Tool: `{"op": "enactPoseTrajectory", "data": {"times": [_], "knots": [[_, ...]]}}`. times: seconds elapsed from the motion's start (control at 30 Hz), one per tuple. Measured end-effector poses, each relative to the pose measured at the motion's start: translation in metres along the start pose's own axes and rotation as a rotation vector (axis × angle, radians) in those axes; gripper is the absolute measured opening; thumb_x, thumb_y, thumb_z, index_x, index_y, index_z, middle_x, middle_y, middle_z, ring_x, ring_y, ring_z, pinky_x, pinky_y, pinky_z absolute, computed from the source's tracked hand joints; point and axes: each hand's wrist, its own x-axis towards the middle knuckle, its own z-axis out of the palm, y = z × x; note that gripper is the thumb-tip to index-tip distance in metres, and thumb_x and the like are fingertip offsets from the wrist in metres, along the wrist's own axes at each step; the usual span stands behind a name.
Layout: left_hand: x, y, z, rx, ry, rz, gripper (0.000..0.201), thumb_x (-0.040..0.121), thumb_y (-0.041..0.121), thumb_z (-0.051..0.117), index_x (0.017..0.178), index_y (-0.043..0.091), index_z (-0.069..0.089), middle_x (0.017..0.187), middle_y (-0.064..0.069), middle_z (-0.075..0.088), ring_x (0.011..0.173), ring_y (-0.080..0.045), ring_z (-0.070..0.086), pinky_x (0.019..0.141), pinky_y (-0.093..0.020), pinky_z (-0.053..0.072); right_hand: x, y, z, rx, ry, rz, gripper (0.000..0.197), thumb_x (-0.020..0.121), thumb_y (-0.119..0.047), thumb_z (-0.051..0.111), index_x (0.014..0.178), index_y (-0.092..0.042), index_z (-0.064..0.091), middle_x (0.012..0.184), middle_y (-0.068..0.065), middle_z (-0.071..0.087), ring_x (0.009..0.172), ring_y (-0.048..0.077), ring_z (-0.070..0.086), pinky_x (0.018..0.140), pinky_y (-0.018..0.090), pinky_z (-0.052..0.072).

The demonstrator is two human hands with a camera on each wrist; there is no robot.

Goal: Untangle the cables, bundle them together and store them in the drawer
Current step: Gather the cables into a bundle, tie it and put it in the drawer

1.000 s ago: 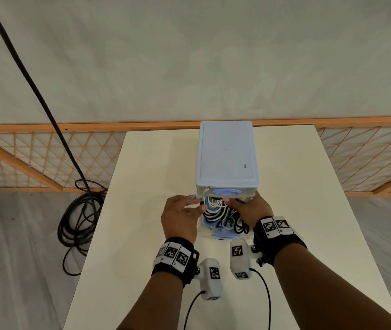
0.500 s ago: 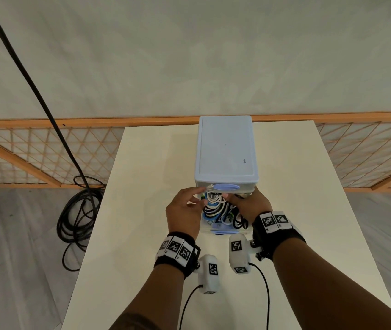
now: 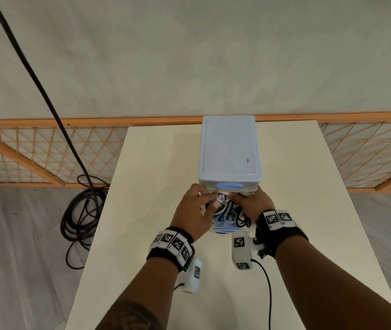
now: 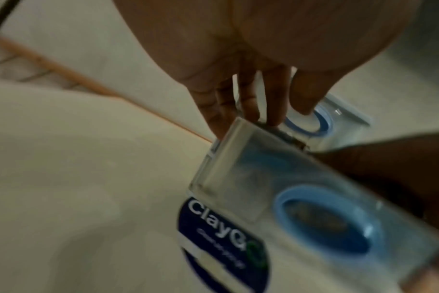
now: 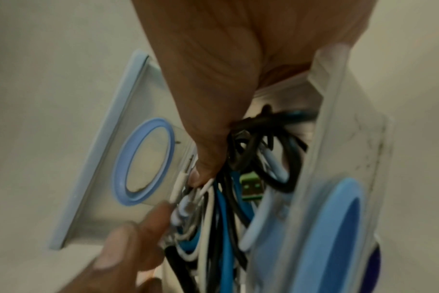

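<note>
A pale blue drawer unit (image 3: 229, 148) stands on the white table (image 3: 156, 177). Its lower drawer (image 3: 221, 231) is pulled out toward me, clear-walled with a blue oval handle (image 5: 338, 218). Inside lies a bundle of black, white and blue cables (image 3: 227, 213) (image 5: 226, 208), with a green USB plug (image 5: 253, 187) among them. My left hand (image 3: 210, 198) reaches in from the left, its straight fingers (image 4: 248, 107) touching the white connectors at the rear. My right hand (image 3: 242, 198) is over the right side, thumb (image 5: 206, 158) pressing on the cables; its other fingers are hidden.
The upper drawer is closed, its blue ring handle (image 5: 143, 160) just above the hands. A thick black cable (image 3: 80, 210) hangs down and lies coiled on the floor left of the table. A wooden lattice rail (image 3: 46, 153) runs behind.
My left hand has moved from the unit's front corner to the right and down, over the cables in the drawer. The right hand has stayed on the cables.
</note>
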Motion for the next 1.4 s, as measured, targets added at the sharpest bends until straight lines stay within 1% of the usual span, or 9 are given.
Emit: {"op": "enactPoseTrajectory", "data": {"times": [0.2, 0.37, 0.5, 0.63, 0.8, 0.97, 1.23, 1.33, 1.4], "knots": [[0.011, 0.013, 0.014, -0.219, 0.27, -0.386, 0.014, 0.087, 0.024, 0.079, 0.096, 0.014, 0.083, 0.097, 0.004, 0.059, 0.078, 0.007, 0.055, 0.073, 0.001, 0.037, -0.006, -0.004, -0.001, 0.033, -0.012, -0.012, 0.082, 0.064, -0.079, 0.066, 0.129, -0.031, 0.059, 0.118, -0.002, 0.073, 0.093, 0.02, 0.065, 0.076, 0.028, 0.044], [0.014, 0.012, 0.023, -0.357, 0.457, -0.598, 0.031, 0.067, 0.026, 0.095, 0.077, 0.011, 0.07, 0.086, 0.006, 0.07, 0.074, -0.001, 0.064, 0.068, -0.015, 0.05, -0.011, -0.008, -0.003, 0.061, -0.016, 0.013, 0.088, 0.057, -0.084, 0.066, 0.128, -0.032, 0.059, 0.115, -0.003, 0.074, 0.097, 0.021, 0.07, 0.075, 0.029, 0.047], [0.018, 0.0, 0.021, -0.515, 0.331, -0.768, 0.04, 0.067, 0.036, 0.093, 0.079, 0.01, 0.066, 0.083, 0.004, 0.071, 0.075, -0.014, 0.065, 0.067, -0.022, 0.049, -0.013, -0.011, -0.004, 0.065, -0.023, 0.015, 0.1, 0.049, -0.091, 0.062, 0.131, -0.033, 0.057, 0.117, -0.004, 0.073, 0.102, 0.021, 0.07, 0.077, 0.03, 0.048], [0.025, -0.007, 0.02, -0.559, 0.177, -0.798, 0.064, 0.065, 0.054, 0.088, 0.109, 0.011, 0.067, 0.105, -0.001, 0.074, 0.104, -0.024, 0.07, 0.094, -0.038, 0.055, -0.011, -0.01, -0.004, 0.05, -0.021, 0.015, 0.099, 0.051, -0.088, 0.063, 0.132, -0.031, 0.056, 0.118, -0.002, 0.073, 0.104, 0.023, 0.07, 0.078, 0.029, 0.048], [0.027, -0.01, 0.009, -0.471, 0.088, -0.713, 0.084, 0.072, 0.051, 0.086, 0.138, 0.03, 0.038, 0.128, -0.002, 0.057, 0.111, -0.021, 0.06, 0.086, -0.033, 0.049, -0.005, -0.007, -0.003, 0.014, -0.039, 0.033, 0.081, 0.071, -0.072, 0.073, 0.136, -0.028, 0.053, 0.12, 0.001, 0.072, 0.106, 0.025, 0.07, 0.079, 0.03, 0.049], [0.028, -0.012, 0.009, -0.321, 0.055, -0.479, 0.073, 0.075, 0.048, 0.085, 0.137, 0.032, 0.049, 0.126, 0.008, 0.063, 0.116, -0.01, 0.059, 0.096, -0.029, 0.048, -0.004, -0.007, -0.004, -0.011, -0.052, 0.034, 0.079, 0.073, -0.069, 0.071, 0.136, -0.028, 0.052, 0.119, 0.001, 0.072, 0.103, 0.025, 0.07, 0.078, 0.031, 0.051], [0.035, -0.012, 0.009, -0.181, 0.021, -0.461, 0.071, 0.076, 0.052, 0.083, 0.133, 0.025, 0.049, 0.131, 0.0, 0.06, 0.119, -0.019, 0.058, 0.097, -0.033, 0.046, 0.002, 0.004, -0.014, 0.187, -0.238, 0.076, 0.107, 0.046, -0.083, 0.082, 0.138, -0.047, 0.04, 0.132, -0.003, 0.065, 0.114, 0.021, 0.066, 0.084, 0.042, 0.061], [0.039, -0.011, 0.007, -0.149, -0.001, -0.467, 0.075, 0.076, 0.051, 0.083, 0.135, 0.022, 0.048, 0.132, -0.002, 0.059, 0.12, -0.021, 0.058, 0.095, -0.032, 0.045, -0.031, -0.012, -0.038, 0.465, -0.406, 0.129, 0.062, 0.089, -0.037, 0.074, 0.14, -0.045, 0.04, 0.131, -0.001, 0.065, 0.109, 0.025, 0.067, 0.072, 0.041, 0.061], [0.04, -0.01, 0.008, -0.139, 0.002, -0.472, 0.071, 0.077, 0.047, 0.084, 0.133, 0.02, 0.048, 0.13, -0.003, 0.059, 0.116, -0.022, 0.058, 0.092, -0.031, 0.045, -0.039, -0.005, -0.046, 0.558, -0.46, 0.071, 0.051, 0.102, -0.028, 0.061, 0.144, -0.048, 0.04, 0.134, -0.006, 0.064, 0.111, 0.025, 0.068, 0.08, 0.047, 0.062]]}}
